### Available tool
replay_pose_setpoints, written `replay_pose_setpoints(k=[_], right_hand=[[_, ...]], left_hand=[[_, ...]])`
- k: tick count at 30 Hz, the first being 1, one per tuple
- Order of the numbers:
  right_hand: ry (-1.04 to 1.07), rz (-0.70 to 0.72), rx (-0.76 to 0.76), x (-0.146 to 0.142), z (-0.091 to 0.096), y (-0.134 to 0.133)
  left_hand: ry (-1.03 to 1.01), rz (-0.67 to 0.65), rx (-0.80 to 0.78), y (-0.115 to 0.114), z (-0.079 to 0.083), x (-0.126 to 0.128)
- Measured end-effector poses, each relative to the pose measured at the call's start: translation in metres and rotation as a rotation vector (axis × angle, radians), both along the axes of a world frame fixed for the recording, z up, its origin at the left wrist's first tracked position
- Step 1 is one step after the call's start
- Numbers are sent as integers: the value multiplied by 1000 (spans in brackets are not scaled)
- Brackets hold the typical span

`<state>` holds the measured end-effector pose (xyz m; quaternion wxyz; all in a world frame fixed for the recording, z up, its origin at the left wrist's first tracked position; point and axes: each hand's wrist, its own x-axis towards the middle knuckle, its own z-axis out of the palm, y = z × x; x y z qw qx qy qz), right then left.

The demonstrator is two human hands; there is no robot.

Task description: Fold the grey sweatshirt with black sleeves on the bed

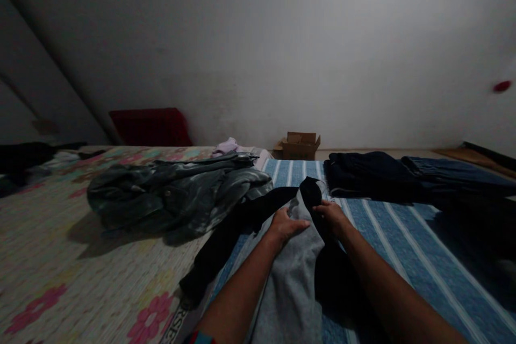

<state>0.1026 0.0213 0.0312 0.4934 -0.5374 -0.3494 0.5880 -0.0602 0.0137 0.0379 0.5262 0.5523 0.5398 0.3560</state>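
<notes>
A long-sleeved shirt (pixel 288 279) with a grey body and black sleeves lies in front of me, its dark collar end pointing away. One black sleeve (pixel 226 242) stretches out to the left. My left hand (pixel 286 226) is on the grey cloth just below the collar, thumb pointing right and fingers bent into the fabric; its fingertips are partly hidden. At the black shoulder on the right, my right hand (pixel 331 215) pinches the cloth between thumb and fingers. Between the hands the fabric is raised and creased.
A heap of dark grey-green clothing (pixel 177 199) lies left on a flowered bed cover (pixel 121 279). Folded dark jeans (pixel 371 172) rest at the right on a blue striped sheet (pixel 387 236). Behind are an open cardboard box (pixel 299 148), a pale lilac cloth (pixel 226 147) and a dark red object (pixel 151 128).
</notes>
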Motion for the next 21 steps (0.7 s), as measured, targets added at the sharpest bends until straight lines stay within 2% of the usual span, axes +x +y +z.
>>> replay_pose_setpoints(k=[5, 11, 17, 21], right_hand=[[161, 68, 136, 0, 6, -10], [194, 140, 289, -4, 22, -5], [124, 238, 456, -18, 52, -12], [94, 281, 596, -39, 65, -19]], left_hand=[[-89, -58, 16, 9, 16, 9], [-317, -206, 12, 19, 36, 2], [-477, -163, -41, 14, 65, -17], [-499, -123, 4, 6, 84, -26]])
